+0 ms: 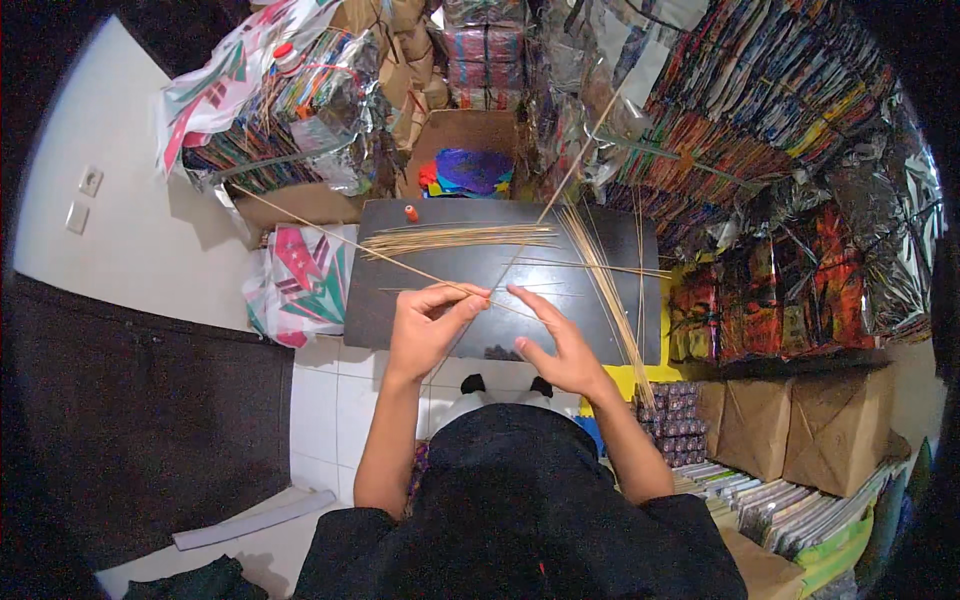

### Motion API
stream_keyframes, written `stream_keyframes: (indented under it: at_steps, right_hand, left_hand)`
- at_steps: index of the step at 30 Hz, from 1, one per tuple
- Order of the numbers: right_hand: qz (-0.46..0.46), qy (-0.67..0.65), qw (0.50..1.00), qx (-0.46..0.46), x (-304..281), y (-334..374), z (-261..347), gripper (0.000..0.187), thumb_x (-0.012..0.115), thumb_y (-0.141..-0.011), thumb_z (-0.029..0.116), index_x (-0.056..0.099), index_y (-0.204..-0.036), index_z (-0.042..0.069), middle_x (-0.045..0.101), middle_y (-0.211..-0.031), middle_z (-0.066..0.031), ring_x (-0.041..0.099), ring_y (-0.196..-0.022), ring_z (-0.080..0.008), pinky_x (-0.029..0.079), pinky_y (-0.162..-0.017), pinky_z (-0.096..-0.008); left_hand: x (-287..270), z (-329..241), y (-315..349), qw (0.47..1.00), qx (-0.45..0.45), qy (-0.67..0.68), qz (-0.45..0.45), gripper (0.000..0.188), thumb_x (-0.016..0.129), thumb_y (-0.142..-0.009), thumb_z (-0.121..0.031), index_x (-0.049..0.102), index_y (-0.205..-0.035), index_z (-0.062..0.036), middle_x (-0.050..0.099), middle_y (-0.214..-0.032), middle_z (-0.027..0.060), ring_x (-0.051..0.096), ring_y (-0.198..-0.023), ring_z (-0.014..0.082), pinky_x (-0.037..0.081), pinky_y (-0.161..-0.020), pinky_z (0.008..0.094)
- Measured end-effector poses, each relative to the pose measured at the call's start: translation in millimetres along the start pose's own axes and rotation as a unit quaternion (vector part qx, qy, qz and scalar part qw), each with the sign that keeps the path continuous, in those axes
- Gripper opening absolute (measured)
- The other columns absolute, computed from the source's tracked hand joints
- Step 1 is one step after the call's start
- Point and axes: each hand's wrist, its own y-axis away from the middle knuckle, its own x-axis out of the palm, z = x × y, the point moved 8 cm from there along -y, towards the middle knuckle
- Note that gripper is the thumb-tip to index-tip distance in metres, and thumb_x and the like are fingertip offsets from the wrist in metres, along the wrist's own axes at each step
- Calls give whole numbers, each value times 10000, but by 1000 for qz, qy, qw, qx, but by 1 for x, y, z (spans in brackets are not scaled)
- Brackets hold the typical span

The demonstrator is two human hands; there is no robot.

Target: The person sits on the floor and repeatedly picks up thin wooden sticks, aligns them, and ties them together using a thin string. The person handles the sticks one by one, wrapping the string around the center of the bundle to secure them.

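Over the dark low table (460, 210), my left hand (425, 325) pinches two long, thin bamboo sticks where they cross at its fingertips. One bamboo stick (310, 220) slants away to the upper left. The other stick (559, 190) rises to the upper right, its lower end passing below my hands. My right hand (570, 355) is close to the crossing on the right, thumb and forefinger spread, with nothing seen between them. Behind the hands lies a loose bundle of sticks (450, 239). A second bundle (605, 280) runs along the table's right side, past its front edge.
A small orange spool (411, 213) stands at the table's back left. Packed stacks of plastic packets (730, 110) rise behind and to the right. Brown wrapped boxes (840, 420) sit at the right. A cardboard box (465, 130) is behind the table. White floor tiles (335, 420) show in front.
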Motion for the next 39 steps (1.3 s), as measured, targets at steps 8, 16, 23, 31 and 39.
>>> stream_keyframes:
  at_steps: [8,16,23,31,39]
  right_hand:
    - [-32,-337,939,66,41,7,3,383,541,-1027,186,516,-1368,14,578,-1041,-26,575,-872,-87,476,-765,-252]
    - [-42,-364,922,122,43,11,13,198,534,-1038,196,639,-1108,42,475,-790,54,400,-678,-17,319,-577,-204]
    - [-43,-314,946,68,32,0,3,180,566,-1018,147,654,-1082,4,671,-1006,-31,600,-931,-70,489,-775,-235]
    - [-90,-135,986,41,-6,-8,-1,134,634,-958,70,726,-1008,-14,748,-928,-90,674,-829,-113,536,-753,-273]
    - [-77,-80,993,40,-15,-13,15,104,692,-933,89,740,-971,5,715,-881,-50,534,-665,-54,416,-590,-229]
  left_hand:
    - [6,-4,7,1000,22,8,-2,103,757,-850,-48,769,-911,35,755,-969,143,690,-901,181,531,-835,312]
    - [5,4,12,999,-8,27,-25,91,755,-857,-42,758,-907,35,735,-958,114,661,-857,149,519,-793,289]
    - [10,5,16,999,-34,22,13,99,754,-860,-52,761,-913,32,726,-958,102,645,-857,137,508,-769,272]
    - [32,19,32,995,-38,11,96,112,745,-868,-52,766,-939,32,722,-942,117,656,-875,163,526,-798,298]
    - [26,17,30,988,-85,93,92,128,708,-900,-50,721,-955,64,702,-937,85,634,-800,128,508,-728,263]
